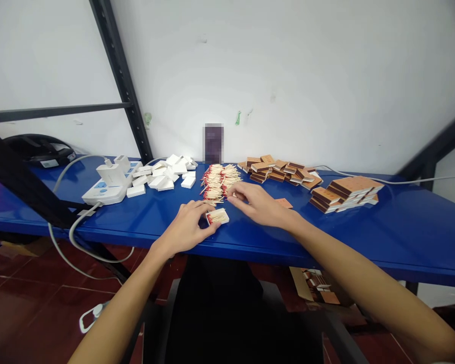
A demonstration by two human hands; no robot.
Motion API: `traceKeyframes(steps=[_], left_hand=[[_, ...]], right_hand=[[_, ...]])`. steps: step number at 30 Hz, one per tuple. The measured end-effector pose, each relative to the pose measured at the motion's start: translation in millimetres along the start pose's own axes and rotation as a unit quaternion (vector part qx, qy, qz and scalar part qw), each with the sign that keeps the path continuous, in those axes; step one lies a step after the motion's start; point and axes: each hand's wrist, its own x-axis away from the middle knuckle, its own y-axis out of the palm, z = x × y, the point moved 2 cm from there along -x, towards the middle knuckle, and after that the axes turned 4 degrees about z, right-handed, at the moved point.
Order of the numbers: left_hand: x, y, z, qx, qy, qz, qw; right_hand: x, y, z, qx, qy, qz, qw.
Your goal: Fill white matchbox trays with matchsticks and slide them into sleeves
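Near the front edge of the blue table, my left hand grips a small white matchbox tray between thumb and fingers. Red-tipped matches lie inside that tray. Just behind it spreads a pile of loose matches, heads mostly to the left. My right hand is at the right side of this pile, thumb and fingers pinched together; whatever is between the fingertips is too small to make out. An orange-brown matchbox sleeve lies flat behind my right wrist.
White matchbox trays are heaped at the left, beside a power strip with cables. Brown matchboxes lie in a loose heap and a neat stack at the right. A cardboard box with more matchboxes stands below the table.
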Motion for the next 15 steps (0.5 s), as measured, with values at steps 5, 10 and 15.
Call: traceKeyframes(steps=[5, 10, 15], left_hand=[[-1, -2.6, 1, 0.038, -0.004, -0.012, 0.999], [3, -4.5, 3, 0.024, 0.01, -0.029, 0.999], [7, -15.4, -3, 0.011, 0.022, -0.059, 0.998]], right_hand=[[1, 6, 17, 0.067, 0.016, -0.024, 0.997], [-3, 28, 19, 0.055, 0.009, -0.077, 0.996], [-6, 33, 16, 0.043, 0.031, -0.09, 0.995]])
